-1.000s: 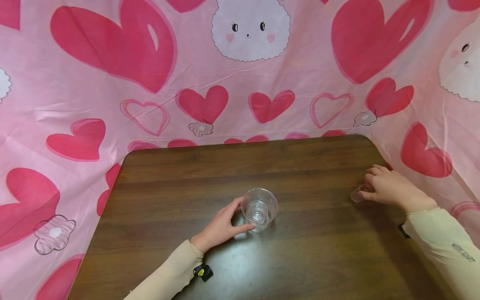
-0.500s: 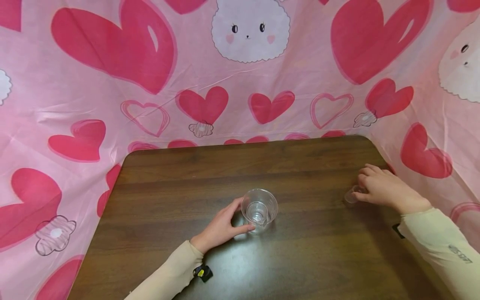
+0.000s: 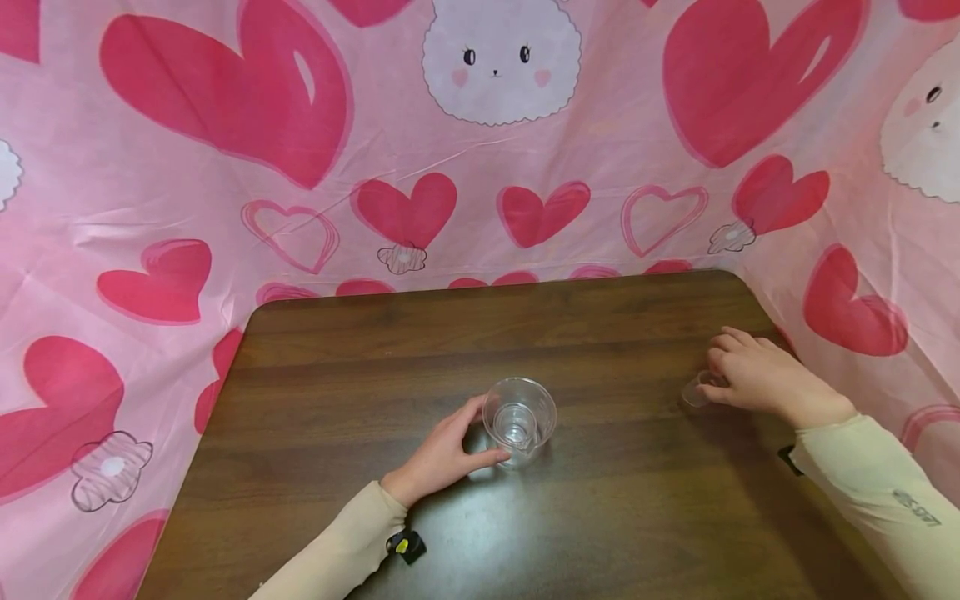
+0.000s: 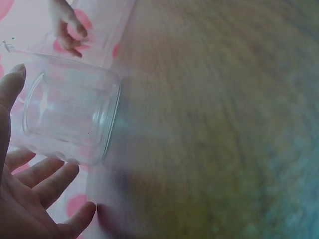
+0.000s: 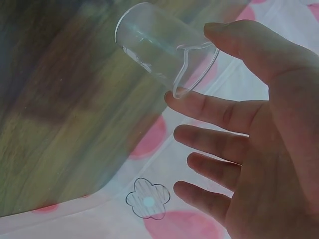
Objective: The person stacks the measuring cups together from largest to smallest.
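Observation:
A large clear beaker (image 3: 519, 421) stands upright near the middle of the brown table. Inside it show the outlines of smaller clear glassware, also visible through the wall in the left wrist view. My left hand (image 3: 444, 454) holds the large beaker from its left side, thumb in front and fingers behind (image 4: 55, 181). At the table's right, my right hand (image 3: 761, 379) pinches a small clear beaker (image 3: 696, 390) at its rim. The right wrist view shows thumb and index finger on the rim of this small beaker (image 5: 159, 50), with the other fingers extended apart from it.
The wooden table (image 3: 360, 358) has rounded far corners. Pink cloth (image 3: 480, 150) printed with hearts and white faces hangs behind and along both sides. The table's right edge runs close beside the right hand.
My right hand has moved a short way left with the small beaker in its fingers, more slowly in the last half second. The left hand and large beaker have stayed in place.

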`<action>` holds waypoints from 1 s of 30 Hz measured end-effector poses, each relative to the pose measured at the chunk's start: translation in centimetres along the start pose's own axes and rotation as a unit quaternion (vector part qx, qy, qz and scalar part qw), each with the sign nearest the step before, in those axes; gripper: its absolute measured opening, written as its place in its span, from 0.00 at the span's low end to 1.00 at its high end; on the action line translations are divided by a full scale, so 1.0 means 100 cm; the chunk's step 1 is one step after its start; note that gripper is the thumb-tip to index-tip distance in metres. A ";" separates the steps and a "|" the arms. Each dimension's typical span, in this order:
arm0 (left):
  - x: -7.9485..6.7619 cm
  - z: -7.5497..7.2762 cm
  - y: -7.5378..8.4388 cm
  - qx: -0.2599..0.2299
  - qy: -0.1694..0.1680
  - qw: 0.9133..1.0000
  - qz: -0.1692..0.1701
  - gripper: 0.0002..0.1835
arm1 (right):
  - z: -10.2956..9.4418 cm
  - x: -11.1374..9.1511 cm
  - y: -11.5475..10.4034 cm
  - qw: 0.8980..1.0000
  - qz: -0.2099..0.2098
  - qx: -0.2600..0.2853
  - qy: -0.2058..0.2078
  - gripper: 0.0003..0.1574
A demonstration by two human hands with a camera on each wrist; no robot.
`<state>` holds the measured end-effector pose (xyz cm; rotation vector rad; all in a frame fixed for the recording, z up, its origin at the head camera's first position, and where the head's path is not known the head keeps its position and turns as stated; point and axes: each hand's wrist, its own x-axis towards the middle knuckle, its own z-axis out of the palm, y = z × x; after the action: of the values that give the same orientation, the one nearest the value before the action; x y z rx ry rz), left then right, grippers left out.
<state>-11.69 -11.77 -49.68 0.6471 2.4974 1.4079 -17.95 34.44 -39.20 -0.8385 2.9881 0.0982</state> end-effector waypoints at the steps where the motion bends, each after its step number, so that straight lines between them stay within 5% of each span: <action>1: 0.000 0.000 0.000 -0.001 0.000 1.000 0.000 0.41 | -0.001 0.000 -0.001 1.000 0.000 0.000 0.000 0.22; 30: -0.001 0.000 0.001 -0.001 -0.001 1.000 -0.005 0.42 | -0.021 0.011 -0.042 1.000 -0.014 -0.010 -0.019 0.18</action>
<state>-11.62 -11.81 -49.61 0.6350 2.4949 1.4058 -16.73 30.17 -37.41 -0.8691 2.9438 0.1434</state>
